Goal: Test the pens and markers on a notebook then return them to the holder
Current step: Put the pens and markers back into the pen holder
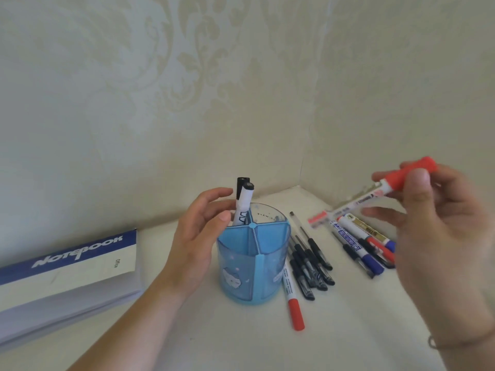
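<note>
left hand (198,236) loosely open against the blue holder (253,266) rim; right hand (439,223) pinches a red marker (385,188) above loose pens (310,263) on the worktop (241,338).

Single view only, head-worn wide-angle, so no second view to share anything with. Looks forward and down from above the near table edge toward a wall corner at about 1 o'clock. Close range: both forearms enter from the bottom, left hand (199,234) near centre, right hand (439,234) at 3 o'clock, large and near the lens. Holder (254,266) sits just below frame centre; notebook (80,266) at 8 o'clock, cut by the left edge. Wall fills the upper half. Edges bend from lens distortion; far right blurs.
</note>
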The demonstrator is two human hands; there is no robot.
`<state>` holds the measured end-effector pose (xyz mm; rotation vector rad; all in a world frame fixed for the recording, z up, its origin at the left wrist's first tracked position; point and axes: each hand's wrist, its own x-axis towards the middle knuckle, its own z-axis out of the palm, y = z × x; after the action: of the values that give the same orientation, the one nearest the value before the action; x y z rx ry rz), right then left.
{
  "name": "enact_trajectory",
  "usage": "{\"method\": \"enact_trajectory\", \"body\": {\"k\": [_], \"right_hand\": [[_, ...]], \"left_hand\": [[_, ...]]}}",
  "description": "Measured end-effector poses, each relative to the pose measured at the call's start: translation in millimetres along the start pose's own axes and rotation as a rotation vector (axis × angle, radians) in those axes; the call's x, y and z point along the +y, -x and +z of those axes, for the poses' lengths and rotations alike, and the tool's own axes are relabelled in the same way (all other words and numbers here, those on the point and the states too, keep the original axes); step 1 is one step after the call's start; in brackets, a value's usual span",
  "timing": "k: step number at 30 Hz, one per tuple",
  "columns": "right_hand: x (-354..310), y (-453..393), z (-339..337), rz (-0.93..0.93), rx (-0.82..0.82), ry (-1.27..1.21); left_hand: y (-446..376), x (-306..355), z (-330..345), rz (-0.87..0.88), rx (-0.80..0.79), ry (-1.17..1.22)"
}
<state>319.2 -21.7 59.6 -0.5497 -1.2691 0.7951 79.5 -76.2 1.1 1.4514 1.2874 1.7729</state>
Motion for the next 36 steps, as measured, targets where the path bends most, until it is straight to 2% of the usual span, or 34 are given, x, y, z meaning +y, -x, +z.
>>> {"method": "enact_trajectory", "body": {"k": [3, 5, 7, 9, 11, 13, 15, 16, 19, 24, 27, 28, 30, 32, 33, 34, 36], "right_hand": [[0.5, 14.2, 21.1, -0.051, -0.087, -0.108], [3.8, 18.8, 28.9, 0.022, -0.185, -0.132], [9.2, 21.1, 30.9, 0.088, -0.335, -0.057], [13.1, 18.4, 25.5, 0.071, -0.481, 0.121], [17.8, 6.9, 9.5, 0.097, -0.481, 0.317], [31.0, -15.0, -19.1, 0.125, -0.427, 0.785], [47.0, -33.0, -50.5, 0.256, -0.502, 1.382], [54.1, -36.2, -62.1, 0.349, -0.534, 1.553], [62.8, -37.6, -76.1, 0.467, -0.519, 1.716], [60.3, -28.1, -71.8, 0.42, -0.606, 1.807], [59.7, -27.9, -65.2, 0.407, -0.571, 1.737], [57.5, -31.8, -63.5, 0.388, -0.491, 1.669], [50.6, -38.2, -61.7, 0.187, -0.246, 1.434], [33.8, -34.5, -47.4, -0.069, 0.014, 0.924], [24.0, -28.5, -36.9, -0.129, 0.082, 0.626], [15.8, -21.3, -27.1, -0.144, 0.098, 0.383], [3.2, -4.9, -8.6, -0.116, 0.055, 0.127]], "left_hand": [[1.5, 0.4, 2.8, -0.016, -0.038, -0.005], [1.5, 1.1, 3.7, -0.012, -0.035, 0.0], [1.3, 1.8, 3.2, -0.002, -0.027, 0.016], [0.8, 2.7, 2.7, 0.014, -0.017, 0.004], [0.2, 1.8, 2.5, 0.031, 0.003, -0.018], [-0.9, 0.0, 1.8, 0.044, 0.043, -0.03], [-2.0, -1.3, 1.0, 0.042, 0.074, -0.036], [-2.6, -1.5, 0.7, 0.039, 0.079, -0.045], [-3.0, -0.6, 0.6, 0.034, 0.086, -0.063], [-2.9, -1.7, -0.4, 0.028, 0.091, -0.057], [-2.7, -1.5, 0.0, 0.029, 0.101, -0.047], [-2.4, -1.0, 0.2, 0.029, 0.1, -0.043], [-2.3, -1.3, 0.3, 0.031, 0.091, -0.038], [-2.1, -1.8, 0.2, 0.032, 0.081, -0.042], [-2.1, -1.8, 0.4, 0.033, 0.072, -0.052], [-2.0, -1.8, 0.9, 0.033, 0.06, -0.06], [-1.6, -1.8, 2.4, 0.029, 0.038, -0.055]]}}
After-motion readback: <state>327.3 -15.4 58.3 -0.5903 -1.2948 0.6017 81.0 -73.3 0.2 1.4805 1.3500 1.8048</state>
